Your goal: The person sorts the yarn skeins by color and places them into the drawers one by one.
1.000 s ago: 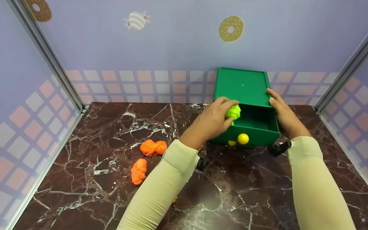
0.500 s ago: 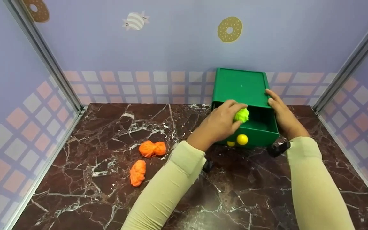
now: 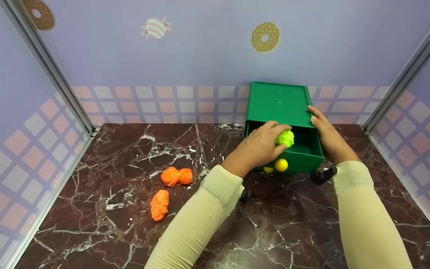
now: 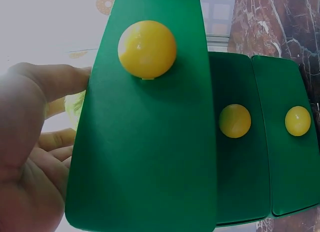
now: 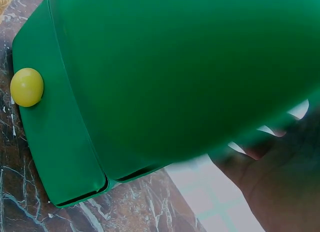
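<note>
A green drawer cabinet (image 3: pixel 279 102) with yellow round knobs stands against the back wall, its top drawer (image 3: pixel 306 161) pulled out. My left hand (image 3: pixel 256 148) grips a small bundle of neon yellow-green yarn (image 3: pixel 286 139) between thumb and fingers, over the drawer's opening. In the left wrist view, the drawer front (image 4: pixel 145 152) hides most of that yarn. On the cabinet's right side rests my right hand (image 3: pixel 333 139), its fingertips up at the top edge. The right wrist view shows this hand (image 5: pixel 280 172) dark against the green side wall.
Two orange yarn bundles, one tied in the middle (image 3: pixel 177 176) and one longer (image 3: pixel 159 205), lie left on the dark marbled table (image 3: pixel 99 209). Lower drawers with knobs (image 4: pixel 235 121) are closed. Patterned panels (image 3: pixel 200 56) enclose the back and both sides.
My left hand has carried the yellow-green yarn rightward, further over the open drawer. The right hand keeps its place on the cabinet. The head view has shifted slightly.
</note>
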Motion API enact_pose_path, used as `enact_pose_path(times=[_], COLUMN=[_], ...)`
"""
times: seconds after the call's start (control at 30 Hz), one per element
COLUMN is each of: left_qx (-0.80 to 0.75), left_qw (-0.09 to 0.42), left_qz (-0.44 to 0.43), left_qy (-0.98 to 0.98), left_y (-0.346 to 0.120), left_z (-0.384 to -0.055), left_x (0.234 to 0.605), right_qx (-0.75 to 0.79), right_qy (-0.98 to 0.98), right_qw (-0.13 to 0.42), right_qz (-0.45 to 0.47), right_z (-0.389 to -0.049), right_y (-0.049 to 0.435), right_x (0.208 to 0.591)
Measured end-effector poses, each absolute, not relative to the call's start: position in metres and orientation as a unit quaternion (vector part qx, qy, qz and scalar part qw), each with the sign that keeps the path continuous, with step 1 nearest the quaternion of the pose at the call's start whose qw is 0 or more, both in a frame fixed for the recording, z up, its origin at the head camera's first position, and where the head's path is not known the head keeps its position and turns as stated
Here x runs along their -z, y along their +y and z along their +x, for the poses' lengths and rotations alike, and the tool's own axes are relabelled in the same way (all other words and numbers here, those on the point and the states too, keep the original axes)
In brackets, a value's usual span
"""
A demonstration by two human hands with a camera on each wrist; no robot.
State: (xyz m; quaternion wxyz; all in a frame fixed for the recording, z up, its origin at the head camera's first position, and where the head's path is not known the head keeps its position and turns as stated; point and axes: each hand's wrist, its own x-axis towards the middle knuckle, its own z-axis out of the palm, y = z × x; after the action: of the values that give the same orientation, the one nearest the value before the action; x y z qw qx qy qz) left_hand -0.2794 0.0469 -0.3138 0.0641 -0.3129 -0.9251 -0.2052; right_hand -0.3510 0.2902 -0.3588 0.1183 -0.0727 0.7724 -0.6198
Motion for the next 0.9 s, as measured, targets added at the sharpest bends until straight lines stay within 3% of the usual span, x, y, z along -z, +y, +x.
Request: enact_pose_path(times=[0.2, 0.5, 0.9], left_qx=[0.203, 0.22, 0.205], left_qw=[0.063, 0.102, 0.254], left_qz=[-0.324, -0.354, -0.407], left_qy=[-0.922, -0.903, -0.853], left_y=[0.044, 0.039, 0.036], left_z=[-0.278, -0.268, -0.254], left_x=[0.314, 0.315, 0.326], right_qx=[0.635, 0.633, 0.624], right_qy=[0.758, 0.758, 0.768], right_qw=[0.128, 0.135, 0.124], right_qz=[-0.076, -0.078, -0.077], right_z=[-0.344, -0.333, -0.336], right_y=[0.286, 0.281, 0.281], right_x=[0.352, 0.345, 0.344])
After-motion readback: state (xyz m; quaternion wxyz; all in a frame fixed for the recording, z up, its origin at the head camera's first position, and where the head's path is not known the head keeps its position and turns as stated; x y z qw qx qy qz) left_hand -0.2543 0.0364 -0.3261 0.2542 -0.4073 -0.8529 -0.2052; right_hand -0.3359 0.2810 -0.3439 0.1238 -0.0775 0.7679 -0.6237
